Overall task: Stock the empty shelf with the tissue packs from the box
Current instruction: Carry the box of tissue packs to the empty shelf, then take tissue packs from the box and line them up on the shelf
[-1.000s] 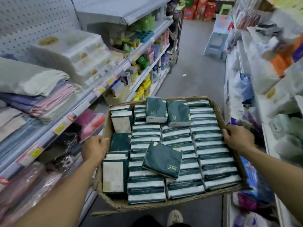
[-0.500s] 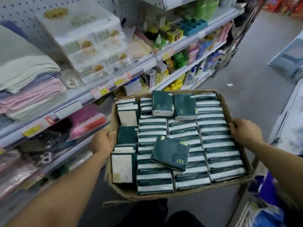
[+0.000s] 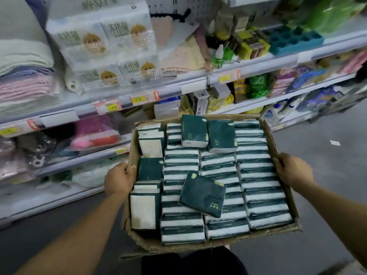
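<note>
My left hand: grips the box at its left wall.
My right hand: grips its right wall.
Tissue packs: fill the box.

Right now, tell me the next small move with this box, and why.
Probably set the box down. Both the left hand and right hand grip its side walls, so neither can lift a tissue pack; no empty shelf is clearly in view.
</note>
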`<state>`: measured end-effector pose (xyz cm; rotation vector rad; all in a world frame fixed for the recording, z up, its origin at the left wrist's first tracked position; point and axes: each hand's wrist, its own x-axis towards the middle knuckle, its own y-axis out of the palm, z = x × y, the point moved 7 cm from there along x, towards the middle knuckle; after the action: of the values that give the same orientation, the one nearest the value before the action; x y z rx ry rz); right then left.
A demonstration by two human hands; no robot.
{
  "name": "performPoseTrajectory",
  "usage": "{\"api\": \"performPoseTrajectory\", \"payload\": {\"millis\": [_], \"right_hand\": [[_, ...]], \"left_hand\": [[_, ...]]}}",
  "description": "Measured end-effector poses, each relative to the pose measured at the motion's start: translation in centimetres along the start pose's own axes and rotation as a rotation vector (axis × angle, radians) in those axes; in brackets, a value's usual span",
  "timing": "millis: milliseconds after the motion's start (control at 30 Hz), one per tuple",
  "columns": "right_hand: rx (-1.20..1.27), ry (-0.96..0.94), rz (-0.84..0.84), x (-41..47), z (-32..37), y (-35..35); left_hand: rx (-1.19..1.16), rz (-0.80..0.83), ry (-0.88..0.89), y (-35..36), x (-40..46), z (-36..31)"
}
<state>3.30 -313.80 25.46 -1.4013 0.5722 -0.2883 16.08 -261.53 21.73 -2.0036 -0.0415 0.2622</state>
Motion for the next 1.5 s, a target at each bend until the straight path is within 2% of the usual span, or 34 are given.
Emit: {"api": "performPoseTrajectory", "payload": {"millis": [300, 667, 867, 1133, 1300, 1400, 1467, 1500], "right_hand": [[0.031, -0.199, 0.012, 10.1, 0.4, 2.5], [0.085, -0.302, -0.052, 15.6, 1.7, 4.8], [0.074, -0.323, -0.014, 17.0, 2.3, 6.2], [0.062, -0.306, 0.028, 17.8, 2.6, 7.5], [0.036, -0.206, 0.081, 17.5, 2.7, 7.7], [0.082, -0.094, 0.13, 16.9, 2.7, 7.6], [0.194, -0.038, 0.048, 16.4, 3.2, 6.4], [0.259, -0.053, -0.032, 16.1, 3.7, 5.6]], "left_hand": [[-0.005, -0.119, -0.145, 4.1, -0.9, -1.4], [-0.048, -0.186, -0.175, 7.3, 0.2, -1.9], [-0.029, -0.166, -0.227, 8.9, 0.2, -1.2], [-0.049, -0.17, -0.258, 9.4, 1.0, -1.1], [-0.009, -0.151, -0.354, 9.6, 0.3, -0.8], [-0.109, -0.099, -0.449, 9.8, -0.5, -0.8], [-0.244, -0.166, -0.479, 9.2, -1.4, -1.9], [-0.279, -0.238, -0.43, 8.6, -1.8, -3.0]]}}
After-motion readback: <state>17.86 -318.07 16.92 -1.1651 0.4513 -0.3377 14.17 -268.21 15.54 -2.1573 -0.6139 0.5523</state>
